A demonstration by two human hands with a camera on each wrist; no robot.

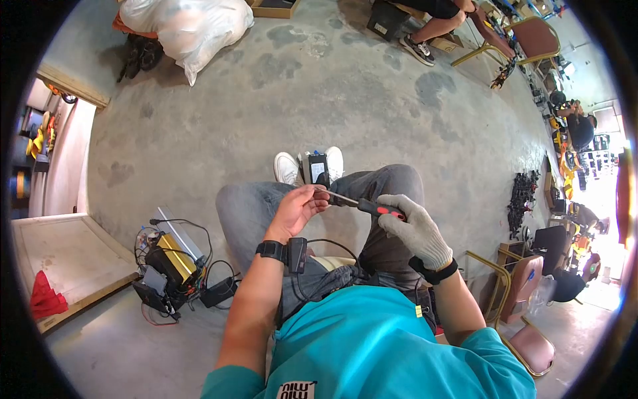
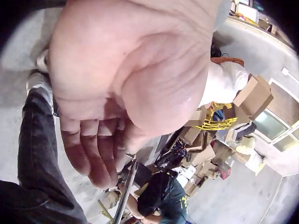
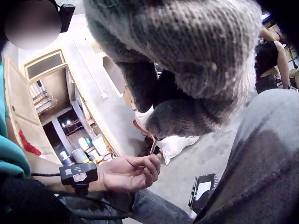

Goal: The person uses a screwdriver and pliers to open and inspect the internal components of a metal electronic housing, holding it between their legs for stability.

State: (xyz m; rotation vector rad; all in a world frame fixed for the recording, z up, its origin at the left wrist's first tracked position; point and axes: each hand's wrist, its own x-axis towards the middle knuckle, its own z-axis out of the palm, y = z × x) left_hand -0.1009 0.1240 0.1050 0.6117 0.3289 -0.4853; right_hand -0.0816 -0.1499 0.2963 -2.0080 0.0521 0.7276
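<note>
The bare left hand (image 1: 297, 211) pinches a small screw (image 2: 131, 156) between thumb and forefinger, its other fingers loosely curled. Right at the screw is the tip of a screwdriver (image 2: 125, 193); whether they touch cannot be told. In a knitted glove, the right hand (image 1: 417, 234) grips the red and black screwdriver handle (image 1: 373, 209), the shaft pointing at the left fingertips. Most of the handle is hidden behind the glove (image 3: 187, 51) in the right wrist view. Below the hands, a black box with a white label (image 1: 318, 167) stands between the white shoes.
On the floor at the left lie a yellow device (image 1: 175, 256) and tangled cables. A wooden board (image 1: 73, 249) with a red cloth (image 1: 46, 296) is beyond them. White bags (image 1: 193, 30) lie at the far left. Chairs (image 1: 531, 346) and another person's leg (image 1: 435, 30) are at the right.
</note>
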